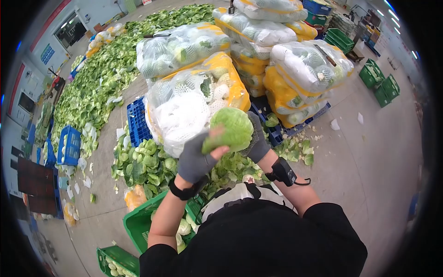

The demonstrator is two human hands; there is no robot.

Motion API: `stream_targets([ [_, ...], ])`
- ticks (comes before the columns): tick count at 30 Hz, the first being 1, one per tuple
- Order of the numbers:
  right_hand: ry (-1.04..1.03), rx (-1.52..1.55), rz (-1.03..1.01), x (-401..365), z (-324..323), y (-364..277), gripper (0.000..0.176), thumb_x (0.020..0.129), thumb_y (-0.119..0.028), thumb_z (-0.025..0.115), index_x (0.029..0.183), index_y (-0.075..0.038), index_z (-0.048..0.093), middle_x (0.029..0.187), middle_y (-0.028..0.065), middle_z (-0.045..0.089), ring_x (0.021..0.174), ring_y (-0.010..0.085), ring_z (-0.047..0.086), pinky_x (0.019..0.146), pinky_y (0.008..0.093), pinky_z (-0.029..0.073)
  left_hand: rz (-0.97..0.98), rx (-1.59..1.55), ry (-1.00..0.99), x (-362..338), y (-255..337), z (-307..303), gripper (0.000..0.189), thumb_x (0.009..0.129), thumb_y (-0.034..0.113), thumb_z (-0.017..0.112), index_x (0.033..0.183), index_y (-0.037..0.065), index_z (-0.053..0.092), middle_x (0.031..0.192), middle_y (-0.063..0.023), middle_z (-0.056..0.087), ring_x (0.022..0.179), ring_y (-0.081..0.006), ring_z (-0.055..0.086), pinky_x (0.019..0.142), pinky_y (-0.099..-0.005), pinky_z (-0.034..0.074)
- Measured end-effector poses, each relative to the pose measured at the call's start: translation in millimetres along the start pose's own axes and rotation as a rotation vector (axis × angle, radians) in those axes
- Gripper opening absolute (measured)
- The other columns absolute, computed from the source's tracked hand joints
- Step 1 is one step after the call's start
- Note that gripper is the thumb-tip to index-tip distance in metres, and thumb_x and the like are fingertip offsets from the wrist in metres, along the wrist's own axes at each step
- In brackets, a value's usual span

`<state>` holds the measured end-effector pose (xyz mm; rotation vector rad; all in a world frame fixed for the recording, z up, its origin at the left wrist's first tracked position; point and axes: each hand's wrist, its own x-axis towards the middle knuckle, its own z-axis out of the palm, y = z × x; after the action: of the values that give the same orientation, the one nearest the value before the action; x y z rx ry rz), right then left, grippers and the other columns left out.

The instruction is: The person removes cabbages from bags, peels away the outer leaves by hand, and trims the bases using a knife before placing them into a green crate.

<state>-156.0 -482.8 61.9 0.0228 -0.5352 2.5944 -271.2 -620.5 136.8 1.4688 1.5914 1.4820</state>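
Our left hand [194, 159] and right hand [259, 143] grip a cabbage [236, 129] between them
Past them, bags [187, 48] look nearly full; ours has no net, nor do cabbages [183, 227] in the green crate [134, 227] behind our left hand

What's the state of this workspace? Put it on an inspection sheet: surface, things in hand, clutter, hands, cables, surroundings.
Surface: concrete floor, strewn with leaves and scraps
Things in hand: one green cabbage, held up before a bag of netted cabbages
Clutter: leaf heap near the feet; knife lying on the right-hand bag
Hands: left hand and right hand both gloved, both on the cabbage; left fingers blurred
Cables: short black cord at the right wrist device
Surroundings: blue pallet, blue crate, green crate, large leaf pile
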Motion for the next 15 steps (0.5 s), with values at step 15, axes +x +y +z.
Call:
stream_targets([
  [15, 0.112, 0.018, 0.151, -9, 18, -3, 0.067, 0.082, -0.048, 0.05, 0.131, -0.006, 0.031, 0.129, 0.0129, 0.041, 0.114, 0.0251, 0.045, 0.098, 0.0387, 0.037, 0.485, 0.605, 0.134, -4, -45, 16, 0.075, 0.051, 0.002, 0.068, 0.122, 0.005, 0.044, 0.125, -0.0201, 0.036, 0.116, -0.0386, 0.036, 0.096, -0.0431, 0.031],
])
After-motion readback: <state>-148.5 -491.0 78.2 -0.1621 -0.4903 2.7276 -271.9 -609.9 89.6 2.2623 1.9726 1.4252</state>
